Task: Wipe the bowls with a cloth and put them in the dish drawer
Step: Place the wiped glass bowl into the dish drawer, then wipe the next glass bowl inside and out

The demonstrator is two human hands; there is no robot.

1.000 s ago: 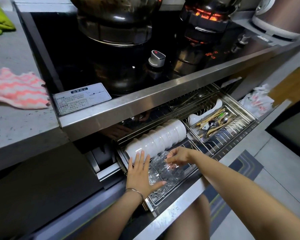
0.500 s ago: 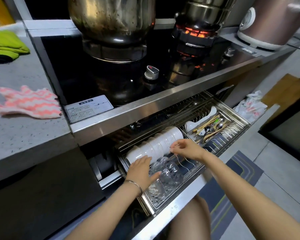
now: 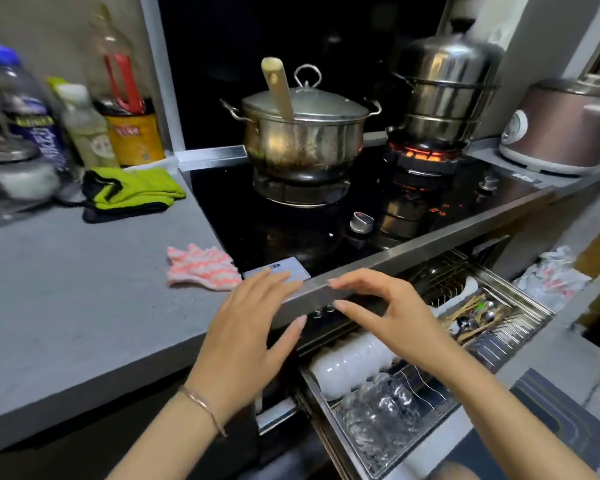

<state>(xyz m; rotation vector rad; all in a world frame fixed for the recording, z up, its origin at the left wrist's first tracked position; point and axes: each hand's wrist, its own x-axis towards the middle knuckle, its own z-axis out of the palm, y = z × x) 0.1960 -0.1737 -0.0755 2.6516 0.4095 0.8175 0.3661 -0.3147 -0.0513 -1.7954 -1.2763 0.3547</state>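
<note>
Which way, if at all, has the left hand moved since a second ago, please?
Yes. The left hand has come up off the glass bowls, toward the stove's steel front edge.

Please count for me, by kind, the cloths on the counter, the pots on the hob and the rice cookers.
Cloths: 2 (pink-and-white cloth, green-and-black cloth)
Pots: 2 (lidded pot, steamer pot)
Rice cooker: 1
Total: 5
</note>
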